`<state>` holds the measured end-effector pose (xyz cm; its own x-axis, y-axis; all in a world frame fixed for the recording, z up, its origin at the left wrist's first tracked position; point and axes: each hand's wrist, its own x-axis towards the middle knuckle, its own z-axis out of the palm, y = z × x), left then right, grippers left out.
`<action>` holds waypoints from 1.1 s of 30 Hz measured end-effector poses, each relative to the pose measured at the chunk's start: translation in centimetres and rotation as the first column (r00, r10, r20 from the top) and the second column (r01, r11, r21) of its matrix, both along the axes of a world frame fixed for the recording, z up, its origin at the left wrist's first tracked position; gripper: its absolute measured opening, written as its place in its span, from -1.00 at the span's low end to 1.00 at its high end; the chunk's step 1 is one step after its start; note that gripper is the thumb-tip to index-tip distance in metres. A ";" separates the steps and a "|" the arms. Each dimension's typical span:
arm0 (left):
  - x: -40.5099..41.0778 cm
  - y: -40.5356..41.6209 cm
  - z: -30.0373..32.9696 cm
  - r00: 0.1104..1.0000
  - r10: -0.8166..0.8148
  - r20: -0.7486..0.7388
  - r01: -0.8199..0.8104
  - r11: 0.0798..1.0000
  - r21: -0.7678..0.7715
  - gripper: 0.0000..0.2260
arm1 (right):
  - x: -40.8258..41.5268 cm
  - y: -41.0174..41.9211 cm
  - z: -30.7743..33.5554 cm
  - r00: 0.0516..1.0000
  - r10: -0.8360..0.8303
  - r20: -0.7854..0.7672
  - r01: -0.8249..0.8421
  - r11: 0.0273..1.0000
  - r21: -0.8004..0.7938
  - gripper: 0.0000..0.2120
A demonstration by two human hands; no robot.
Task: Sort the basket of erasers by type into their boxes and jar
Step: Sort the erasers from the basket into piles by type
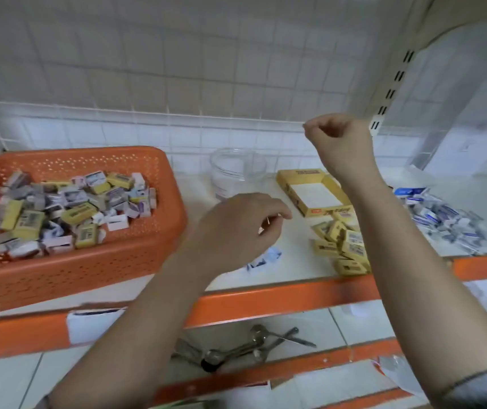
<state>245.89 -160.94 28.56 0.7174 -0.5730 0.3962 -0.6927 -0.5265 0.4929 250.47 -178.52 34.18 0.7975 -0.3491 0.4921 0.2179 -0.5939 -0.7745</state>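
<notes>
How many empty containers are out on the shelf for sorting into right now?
2. A clear jar stands at the back, right of the orange basket. An open yellow box lies just right of the jar, partly behind the right forearm. Others may be hidden.

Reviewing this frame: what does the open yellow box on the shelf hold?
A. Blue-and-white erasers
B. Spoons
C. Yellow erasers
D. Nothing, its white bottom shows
D: the yellow box shows only its bare white bottom, while the yellow erasers sit in a pile in front of it on the shelf.
</notes>
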 end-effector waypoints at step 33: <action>4.3 27.5 2.1 0.840 0.540 0.058 -0.502 0.730 0.463 -0.82 | 7.3 26.2 -5.0 0.705 0.457 -0.542 -0.701 0.335 -0.630 -0.83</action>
<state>250.17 -133.48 30.65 0.9722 -0.1971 0.1265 -0.2153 -0.9647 0.1516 257.79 -152.28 29.15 0.7551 0.6527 0.0612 0.6519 -0.7378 -0.1751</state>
